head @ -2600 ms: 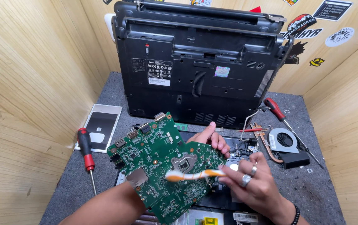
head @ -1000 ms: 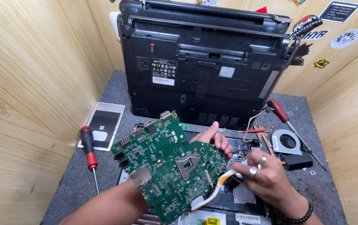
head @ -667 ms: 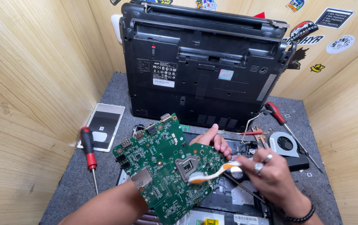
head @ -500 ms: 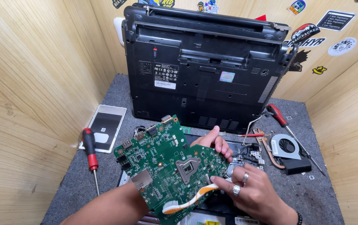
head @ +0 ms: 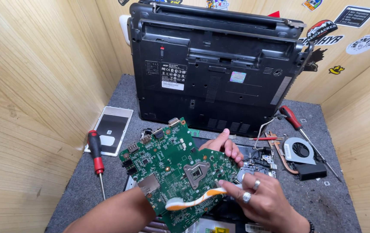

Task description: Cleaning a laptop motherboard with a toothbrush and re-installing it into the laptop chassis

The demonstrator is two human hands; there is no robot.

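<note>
The left hand (head: 224, 146) comes up from under a green rectangular circuit board (head: 172, 168), its forearm crossing beneath the near edge and its fingers curled over the far right edge, clamped on the board and holding it tilted above the table (head: 77, 194). The right hand (head: 260, 200), two rings on its fingers, is closed on the handle of an orange-and-white toothbrush (head: 193, 199), whose white bristle head lies against the board's near face, just below the grey square chip socket. Right of the board lie a dark fan with a copper heat pipe (head: 299, 152) and a red-handled screwdriver (head: 299, 129); left of it lie another red-and-black screwdriver (head: 95, 153) and a flat silver-rimmed panel (head: 111, 129). Behind the board a black laptop shell (head: 215, 64) stands upright on the grey felt table cover, leaning against pale wooden walls with stickers.
</note>
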